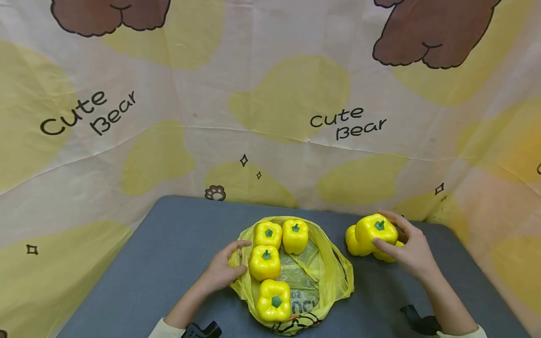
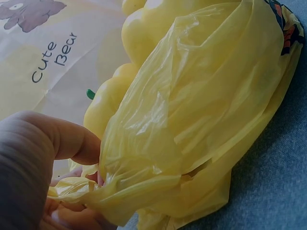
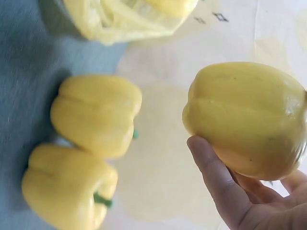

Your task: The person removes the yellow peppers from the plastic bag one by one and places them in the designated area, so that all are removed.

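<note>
A yellow plastic bag [image 1: 338, 274] lies spread with its mouth up on the table, and several yellow bell peppers [image 1: 265, 263] with green stems sit along its left side. My left hand [image 1: 223, 267] pinches the bag's left edge between thumb and fingers; gathered plastic [image 2: 76, 189] shows in that grip in the left wrist view. To the right of the bag, my right hand [image 1: 413, 249] holds another yellow bell pepper [image 3: 244, 117] raised off the table. Two more peppers rest beneath it, a nearer-to-bag pepper [image 3: 96, 115] and a second pepper [image 3: 64, 184], side by side.
Both the bag and the loose peppers are on a blue-grey table [image 1: 177, 239]. Behind it hangs a pale cloth backdrop [image 1: 274, 155] with yellow patches, bears and lettering. Dark wrist-camera mounts [image 1: 422, 321] are visible near both wrists.
</note>
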`<act>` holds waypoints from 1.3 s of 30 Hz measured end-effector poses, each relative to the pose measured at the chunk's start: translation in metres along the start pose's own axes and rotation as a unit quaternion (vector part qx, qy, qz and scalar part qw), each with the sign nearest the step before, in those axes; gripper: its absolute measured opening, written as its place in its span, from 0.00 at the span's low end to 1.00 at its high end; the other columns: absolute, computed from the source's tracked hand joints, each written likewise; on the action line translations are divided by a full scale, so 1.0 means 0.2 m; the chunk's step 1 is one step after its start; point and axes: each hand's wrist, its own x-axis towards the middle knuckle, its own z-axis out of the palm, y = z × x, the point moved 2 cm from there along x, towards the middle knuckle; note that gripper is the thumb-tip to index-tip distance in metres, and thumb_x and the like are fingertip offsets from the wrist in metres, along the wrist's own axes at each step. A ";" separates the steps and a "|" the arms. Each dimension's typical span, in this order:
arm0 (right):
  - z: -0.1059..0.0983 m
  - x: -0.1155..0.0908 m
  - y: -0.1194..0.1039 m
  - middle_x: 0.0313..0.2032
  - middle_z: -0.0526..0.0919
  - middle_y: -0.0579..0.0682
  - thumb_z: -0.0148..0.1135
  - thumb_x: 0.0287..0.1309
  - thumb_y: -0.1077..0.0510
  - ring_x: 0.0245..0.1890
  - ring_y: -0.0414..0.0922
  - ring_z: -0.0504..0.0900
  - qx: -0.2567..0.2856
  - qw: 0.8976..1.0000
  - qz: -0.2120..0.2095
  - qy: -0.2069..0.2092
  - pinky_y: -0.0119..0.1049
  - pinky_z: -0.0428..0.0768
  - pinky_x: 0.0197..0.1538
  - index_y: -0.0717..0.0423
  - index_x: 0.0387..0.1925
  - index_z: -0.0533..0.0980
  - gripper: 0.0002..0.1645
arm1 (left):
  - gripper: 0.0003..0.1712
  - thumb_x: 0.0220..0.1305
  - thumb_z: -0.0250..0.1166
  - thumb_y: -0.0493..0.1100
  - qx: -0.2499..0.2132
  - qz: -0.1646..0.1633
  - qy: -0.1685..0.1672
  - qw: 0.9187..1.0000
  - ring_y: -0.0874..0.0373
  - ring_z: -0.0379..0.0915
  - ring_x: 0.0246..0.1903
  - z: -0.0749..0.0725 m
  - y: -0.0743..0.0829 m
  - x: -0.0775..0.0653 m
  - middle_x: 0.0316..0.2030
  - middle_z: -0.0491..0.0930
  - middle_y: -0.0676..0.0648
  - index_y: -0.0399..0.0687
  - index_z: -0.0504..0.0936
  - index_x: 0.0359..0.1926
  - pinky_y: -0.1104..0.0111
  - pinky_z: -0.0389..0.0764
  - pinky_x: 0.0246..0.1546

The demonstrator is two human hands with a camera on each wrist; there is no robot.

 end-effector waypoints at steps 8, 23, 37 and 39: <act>-0.15 -0.01 0.08 0.57 0.72 0.61 0.69 0.54 0.54 0.35 0.18 0.69 -0.031 0.998 0.032 0.041 0.27 0.76 0.30 0.53 0.68 0.65 0.40 | 0.32 0.50 0.65 0.34 -0.010 -0.003 -0.008 1.000 0.54 0.71 0.44 0.00 0.00 0.00 0.58 0.74 0.40 0.51 0.74 0.60 0.72 0.75 0.36; -0.30 -0.06 0.30 0.46 0.64 0.23 0.68 0.55 0.54 0.31 0.23 0.70 -0.027 0.994 0.076 0.080 0.24 0.74 0.29 0.40 0.70 0.63 0.41 | 0.32 0.50 0.65 0.34 -0.015 0.000 -0.012 1.000 0.55 0.71 0.41 0.00 0.00 0.00 0.57 0.74 0.40 0.50 0.74 0.60 0.72 0.75 0.34; -0.31 -0.07 0.53 0.40 0.67 0.28 0.68 0.54 0.54 0.31 0.22 0.67 -0.041 0.989 0.099 0.098 0.23 0.70 0.29 0.45 0.70 0.63 0.42 | 0.32 0.50 0.65 0.34 -0.017 0.004 -0.012 1.000 0.56 0.72 0.39 0.00 0.00 0.00 0.55 0.75 0.40 0.50 0.74 0.60 0.72 0.75 0.34; -0.30 -0.08 0.56 0.42 0.69 0.38 0.68 0.54 0.53 0.31 0.22 0.66 -0.050 0.988 0.106 0.097 0.23 0.69 0.29 0.48 0.70 0.62 0.43 | 0.32 0.50 0.65 0.34 -0.020 0.003 -0.013 1.000 0.57 0.72 0.37 0.00 0.00 0.00 0.55 0.75 0.40 0.50 0.74 0.60 0.72 0.75 0.32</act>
